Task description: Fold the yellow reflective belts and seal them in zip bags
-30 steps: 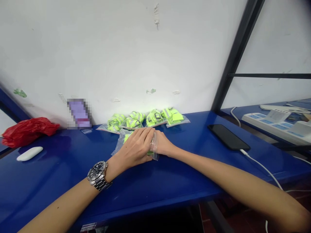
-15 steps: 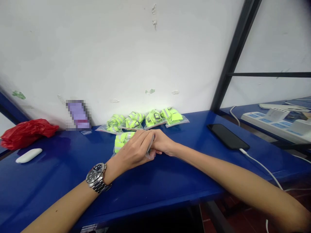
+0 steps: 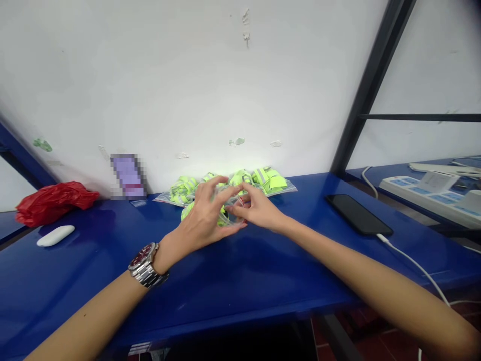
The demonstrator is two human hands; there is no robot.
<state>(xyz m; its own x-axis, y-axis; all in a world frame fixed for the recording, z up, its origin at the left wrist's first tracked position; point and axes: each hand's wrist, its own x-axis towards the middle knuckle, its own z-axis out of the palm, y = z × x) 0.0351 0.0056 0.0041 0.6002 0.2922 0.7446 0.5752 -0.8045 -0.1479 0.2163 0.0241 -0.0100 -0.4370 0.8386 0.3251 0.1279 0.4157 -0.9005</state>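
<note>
The left hand (image 3: 203,219) and the right hand (image 3: 262,210) are meeting on a clear bag (image 3: 228,214) with a neon-yellow band (image 3: 186,211) inside it. The left fingers (image 3: 211,186) are curling loosely around it, slightly spread, while the right fingertips (image 3: 240,206) are pinching its edge, thumb against forefinger. The bag is sitting between the two sets of fingers, and just beyond the fingertips a row of filled bags (image 3: 267,179) is lying along the wall on the blue table (image 3: 240,273).

Left hand (image 3: 203,220), right hand (image 3: 260,210) and clear bag (image 3: 226,214) now up off the table (image 3: 263,273)
</note>
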